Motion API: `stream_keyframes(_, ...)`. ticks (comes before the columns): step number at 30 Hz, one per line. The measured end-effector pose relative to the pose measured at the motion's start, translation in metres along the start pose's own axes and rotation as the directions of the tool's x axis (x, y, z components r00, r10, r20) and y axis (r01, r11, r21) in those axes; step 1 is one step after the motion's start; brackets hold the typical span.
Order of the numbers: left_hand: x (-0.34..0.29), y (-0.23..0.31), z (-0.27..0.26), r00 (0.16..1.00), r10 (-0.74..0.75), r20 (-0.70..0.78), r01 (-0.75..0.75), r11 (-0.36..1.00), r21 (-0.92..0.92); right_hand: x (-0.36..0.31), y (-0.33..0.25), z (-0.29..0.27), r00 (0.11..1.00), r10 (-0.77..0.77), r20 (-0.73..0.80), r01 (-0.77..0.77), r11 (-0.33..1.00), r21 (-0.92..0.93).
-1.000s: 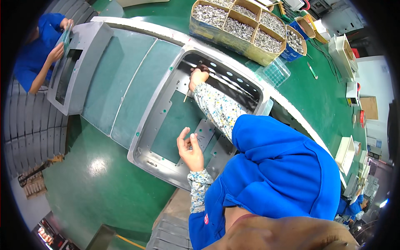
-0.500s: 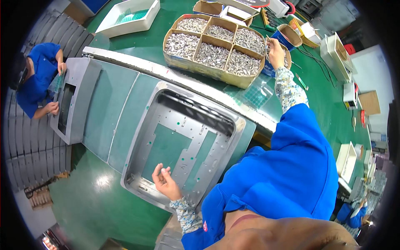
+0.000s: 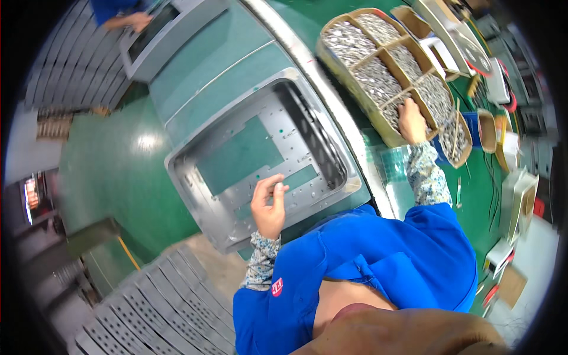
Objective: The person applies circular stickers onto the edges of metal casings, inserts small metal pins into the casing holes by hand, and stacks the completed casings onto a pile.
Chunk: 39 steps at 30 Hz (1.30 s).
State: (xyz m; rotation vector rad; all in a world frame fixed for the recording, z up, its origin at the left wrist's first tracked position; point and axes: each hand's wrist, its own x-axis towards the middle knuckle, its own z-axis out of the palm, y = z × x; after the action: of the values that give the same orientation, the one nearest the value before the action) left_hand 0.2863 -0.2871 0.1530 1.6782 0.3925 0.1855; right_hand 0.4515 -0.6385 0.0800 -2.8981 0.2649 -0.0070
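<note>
My right hand (image 3: 412, 122) reaches into a near compartment of the divided cardboard box (image 3: 370, 112). Its fingers are bent together, with the tips among small metal fasteners (image 3: 376, 80); what they pinch is hidden. Over a grey metal housing (image 3: 236, 232) hovers my left hand (image 3: 269, 207), thumb and fingertips drawn close together; anything between them is too small to make out. The housing is a shallow frame with rounded corners, a large rectangular cut-out and many small holes, a few showing green dots. It lies on a green work surface (image 3: 248, 62).
Past the box stand a blue-sided container (image 3: 486, 131) and an open tub of metal parts (image 3: 454, 139). A clear plastic sheet (image 3: 395, 165) lies near my right sleeve. Another person's hand (image 3: 140, 22) rests at a second housing (image 3: 158, 46). Stacked grey panels (image 3: 160, 305) stand lower left.
My view has turned, so the box now appears further right. My right hand has gone from the tub beside the box into a compartment. My left hand's fingers have drawn closer together above the housing.
</note>
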Motion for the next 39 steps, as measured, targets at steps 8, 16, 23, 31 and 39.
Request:
stream_keyframes(8, -0.011, -0.011, 0.002, 0.999, -0.03, 0.042, 0.036, 0.986, -0.16, 0.015, 0.0, -0.044, 0.977, -0.2, -0.072, 0.17, 0.939, -0.3)
stream_keyframes(16, 0.004, -0.019, 0.001, 0.751, -0.298, 0.589, 0.604, -0.05, -0.796, -0.116, -0.245, -0.028, 0.086, -0.968, -0.237, 0.925, -0.011, 0.379)
stream_keyframes(23, 0.033, -0.02, -0.092, 0.962, -0.162, 0.222, 0.236, 0.078, -0.969, -0.146, -0.346, 0.002, -0.06, -0.909, -0.413, 0.921, -0.21, 0.327)
stream_keyframes(31, 0.046, -0.079, -0.155, 0.953, -0.212, 0.215, 0.274, 0.307, -0.912, -0.149, -0.398, 0.042, 0.123, -0.983, -0.138, 0.805, 0.017, 0.593)
stream_keyframes(39, 0.062, -0.074, -0.176, 0.922, -0.29, 0.255, 0.37, 0.473, -0.8, -0.135, -0.411, 0.057, 0.078, -0.996, 0.046, 0.791, 0.09, 0.606)
